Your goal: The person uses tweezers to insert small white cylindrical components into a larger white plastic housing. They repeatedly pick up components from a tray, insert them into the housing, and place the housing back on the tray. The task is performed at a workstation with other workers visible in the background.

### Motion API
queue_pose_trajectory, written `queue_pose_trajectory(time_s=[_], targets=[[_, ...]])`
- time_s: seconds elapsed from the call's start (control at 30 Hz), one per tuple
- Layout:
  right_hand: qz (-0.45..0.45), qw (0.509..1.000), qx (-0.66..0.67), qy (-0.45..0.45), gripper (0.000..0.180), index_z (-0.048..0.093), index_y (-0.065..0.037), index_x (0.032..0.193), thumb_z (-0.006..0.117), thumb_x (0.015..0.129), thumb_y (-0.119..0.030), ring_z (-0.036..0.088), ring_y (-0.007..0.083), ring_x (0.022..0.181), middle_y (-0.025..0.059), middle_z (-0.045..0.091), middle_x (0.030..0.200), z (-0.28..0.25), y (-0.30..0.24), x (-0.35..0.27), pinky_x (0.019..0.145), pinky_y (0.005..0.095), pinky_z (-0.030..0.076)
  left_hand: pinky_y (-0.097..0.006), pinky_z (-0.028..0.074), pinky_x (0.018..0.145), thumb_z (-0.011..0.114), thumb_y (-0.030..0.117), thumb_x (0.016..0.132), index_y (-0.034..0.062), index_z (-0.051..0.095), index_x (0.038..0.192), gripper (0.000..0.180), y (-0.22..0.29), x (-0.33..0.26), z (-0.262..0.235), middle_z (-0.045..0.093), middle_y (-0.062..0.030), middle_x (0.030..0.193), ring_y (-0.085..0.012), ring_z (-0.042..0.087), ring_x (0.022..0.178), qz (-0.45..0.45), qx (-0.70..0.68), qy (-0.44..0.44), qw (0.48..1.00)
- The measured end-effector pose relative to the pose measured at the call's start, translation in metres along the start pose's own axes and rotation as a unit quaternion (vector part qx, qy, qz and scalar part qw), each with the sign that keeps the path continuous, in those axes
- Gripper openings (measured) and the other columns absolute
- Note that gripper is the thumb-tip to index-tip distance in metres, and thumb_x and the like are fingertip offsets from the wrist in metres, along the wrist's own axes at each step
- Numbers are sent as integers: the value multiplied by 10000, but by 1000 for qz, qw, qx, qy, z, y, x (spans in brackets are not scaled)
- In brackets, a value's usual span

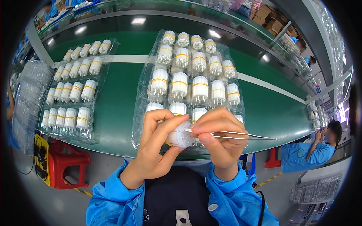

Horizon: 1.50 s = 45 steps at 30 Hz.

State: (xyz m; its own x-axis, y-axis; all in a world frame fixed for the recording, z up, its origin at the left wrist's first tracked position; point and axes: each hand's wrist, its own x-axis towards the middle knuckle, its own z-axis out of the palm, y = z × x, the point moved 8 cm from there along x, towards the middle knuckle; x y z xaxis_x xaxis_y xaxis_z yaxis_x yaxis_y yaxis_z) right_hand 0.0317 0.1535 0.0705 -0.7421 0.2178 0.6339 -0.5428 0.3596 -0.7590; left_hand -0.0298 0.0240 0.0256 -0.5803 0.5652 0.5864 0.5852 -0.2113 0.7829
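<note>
Dark shirt [177, 196] at six o'clock. Left hand [154, 146] half-curls around white plug [182, 138], likely steadying it; right hand [224, 145] pinches tweezers [267, 138].

And it's a blister tray [142, 101] of pronged cylinders [179, 86] straight ahead on the tabletop [113, 109], a second tray [68, 133] to its left, a tray stack [32, 98] farther left! Between left hand [155, 145] and right hand [222, 141], one held cylinder [181, 137], at the first tray's near end.

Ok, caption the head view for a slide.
Left hand holds a white cylindrical part; right hand holds tweezers at its end, over a clear tray.
</note>
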Motion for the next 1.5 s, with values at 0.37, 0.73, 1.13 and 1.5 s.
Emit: queue_pose_trajectory(time_s=[0.37,0.73,1.13,1.5], targets=[[-60,992,-90,-57,132,721,-5,883,731,751,-11,645,239,763,132,673,863,5,-16,7,644,312,504,-367,442,885,651,-95,663,-10,564,1245,595,6,3,-1,469,-170,1136,-303,510,1032,27,21,9,999],[32,995,54,79,165,679,20,937,726,783,-17,652,237,832,150,692,902,-2,2,-12,714,313,513,-417,446,896,674,-111,652,-9,523,1231,607,2,7,0,540,-214,1204,-361,543,1087,22,-51,56,997],[-1,992,80,99,109,661,33,932,680,845,-30,639,214,813,168,680,890,0,2,-13,709,303,510,-414,432,894,680,-113,646,-3,543,1256,635,10,6,2,544,-184,1151,-355,529,1030,57,77,53,994],[-5,993,82,82,97,667,33,912,694,825,0,654,220,791,152,695,873,1,5,-13,692,302,516,-414,427,891,672,-119,635,-12,551,1252,638,8,5,1,540,-183,1135,-353,519,1029,58,80,56,994]])
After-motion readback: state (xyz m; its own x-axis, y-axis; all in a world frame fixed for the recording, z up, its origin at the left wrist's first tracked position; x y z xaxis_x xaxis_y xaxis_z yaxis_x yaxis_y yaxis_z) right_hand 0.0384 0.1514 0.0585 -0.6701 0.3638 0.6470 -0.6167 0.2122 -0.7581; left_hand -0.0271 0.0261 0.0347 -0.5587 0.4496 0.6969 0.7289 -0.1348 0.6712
